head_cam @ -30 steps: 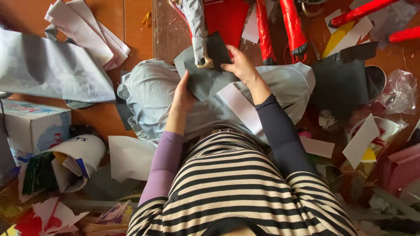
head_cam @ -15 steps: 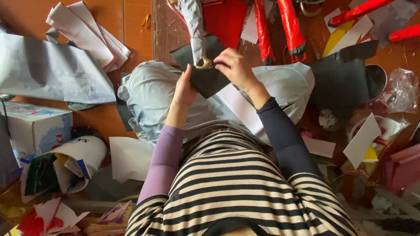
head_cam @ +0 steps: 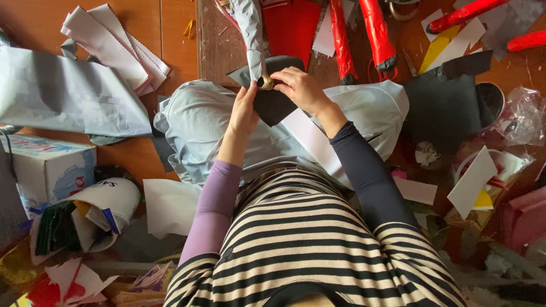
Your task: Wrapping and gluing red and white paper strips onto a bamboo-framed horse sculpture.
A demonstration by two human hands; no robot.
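My left hand (head_cam: pixel 244 108) and my right hand (head_cam: pixel 300 88) both grip a dark grey sheet of paper (head_cam: pixel 272 101) held over my lap. The sheet wraps around the lower end of a silver paper-covered stick (head_cam: pixel 252 35) that reaches up to the top edge. A small brass-coloured ring (head_cam: pixel 266 84) sits where the stick meets the sheet, right at my right fingertips. My left palm presses the sheet's left edge. A white paper strip (head_cam: pixel 310 139) lies across my light grey trousers under my right forearm.
Red paper rolls (head_cam: pixel 375 31) and a red sheet (head_cam: pixel 293 25) lie on a wooden board ahead. White paper stacks (head_cam: pixel 114 42) and a large grey sheet (head_cam: pixel 57 94) lie left. A cardboard box (head_cam: pixel 48 165) and paper scraps crowd the floor; a black sheet (head_cam: pixel 449 102) lies right.
Both hands have lifted the dark sheet farther up toward the stick's end. My right fingers have moved over the ring, and the sheet has turned slightly.
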